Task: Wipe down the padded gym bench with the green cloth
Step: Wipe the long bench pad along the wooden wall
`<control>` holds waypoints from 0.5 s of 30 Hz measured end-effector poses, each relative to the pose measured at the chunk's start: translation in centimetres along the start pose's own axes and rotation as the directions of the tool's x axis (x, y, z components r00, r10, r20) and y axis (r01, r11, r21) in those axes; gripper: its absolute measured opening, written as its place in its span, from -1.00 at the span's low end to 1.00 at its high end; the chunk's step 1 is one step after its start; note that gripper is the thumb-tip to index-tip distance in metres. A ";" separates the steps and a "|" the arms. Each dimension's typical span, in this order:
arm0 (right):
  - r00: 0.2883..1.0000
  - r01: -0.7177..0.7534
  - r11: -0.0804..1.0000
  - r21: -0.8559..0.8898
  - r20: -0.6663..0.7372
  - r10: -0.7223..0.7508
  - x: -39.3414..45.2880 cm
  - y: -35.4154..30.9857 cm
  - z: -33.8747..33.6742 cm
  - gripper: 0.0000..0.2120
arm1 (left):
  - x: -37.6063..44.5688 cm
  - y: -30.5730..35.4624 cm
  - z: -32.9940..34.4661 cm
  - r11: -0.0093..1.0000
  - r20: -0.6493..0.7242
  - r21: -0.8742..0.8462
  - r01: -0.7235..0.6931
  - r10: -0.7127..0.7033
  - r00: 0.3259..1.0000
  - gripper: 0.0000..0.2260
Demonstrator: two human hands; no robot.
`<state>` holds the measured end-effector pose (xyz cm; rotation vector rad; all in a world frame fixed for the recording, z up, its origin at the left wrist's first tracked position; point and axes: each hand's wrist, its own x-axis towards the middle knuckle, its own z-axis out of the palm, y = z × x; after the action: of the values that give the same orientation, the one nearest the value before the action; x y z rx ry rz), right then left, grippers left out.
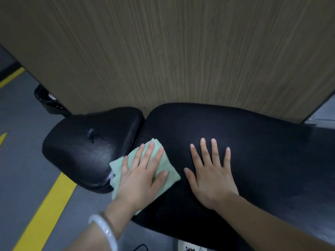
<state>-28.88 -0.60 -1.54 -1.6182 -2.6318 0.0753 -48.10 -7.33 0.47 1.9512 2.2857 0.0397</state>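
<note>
The black padded gym bench [253,142] runs from left to right across the head view, with a smaller seat pad [87,147] at its left end that has a torn patch on top. A pale green cloth [170,173] lies folded over the gap between the two pads. My left hand [141,176] presses flat on the cloth with its fingers straight and spread. My right hand [212,171] rests flat on the long pad just to the right of the cloth, fingers spread, holding nothing.
A wood-grain wall panel [172,51] stands right behind the bench. Grey floor with yellow lines [45,214] lies to the left and below. A black bin with a liner [48,100] sits by the wall at the far left. A white base part [190,247] shows under the bench.
</note>
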 end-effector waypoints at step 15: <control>0.991 -0.018 1.000 0.022 -0.134 0.021 0.0 -0.4 0.3 -0.47 | 7.0 1.8 -0.6 0.993 0.011 -0.046 0.107 -0.107 0.994 -0.45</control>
<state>-29.22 -0.76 -1.79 -1.5835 -2.5069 -0.0055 -47.50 -0.14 0.65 1.8005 2.3581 0.0730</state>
